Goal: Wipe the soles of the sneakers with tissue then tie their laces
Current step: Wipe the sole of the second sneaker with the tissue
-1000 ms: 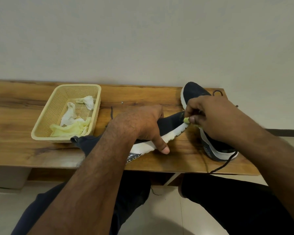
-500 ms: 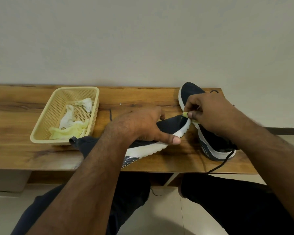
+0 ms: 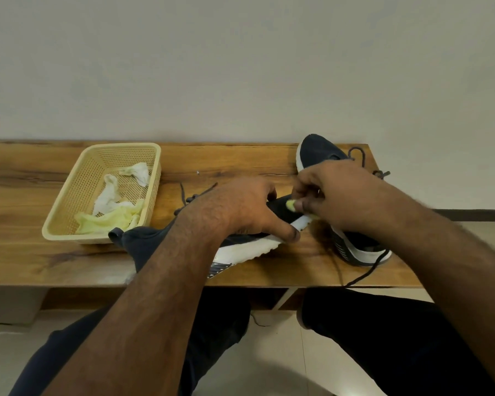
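Head view: a person sits at a wooden bench [image 3: 26, 261] set against a plain wall, both forearms reaching over it.
Sneakers: two, both dark with white soles.
Near sneaker [image 3: 249, 247]: lies tipped on its side across the middle of the bench, toe toward the right, heel close to the near edge.
Far sneaker [image 3: 317, 151]: stands at the right end, toe toward the wall, heel at the near right corner; the right arm covers its middle.
Left hand [image 3: 240, 212]: grips the near sneaker from above, fingers curled over the upper, thumb pressed on the white sole edge.
Right hand [image 3: 335, 195]: pinches a small wad of yellow-green tissue [image 3: 290, 205] between thumb and fingertips, held against the toe end of the near sneaker's sole.
Laces: untied; one dark lace end [image 3: 360, 277] trails off the near edge of the bench at the right, other ends lie loose behind the left wrist.
Basket [image 3: 69, 195]: one, pale yellow plastic mesh, on the left part of the bench, just beside the near sneaker's heel.
Basket contents: crumpled tissues [image 3: 112, 207], white and yellow-green; the exact count cannot be told.
Open room: bare wood shows left of the basket and between the basket and the far sneaker along the wall.
Below the bench: the person's dark trouser legs and a pale tiled floor.
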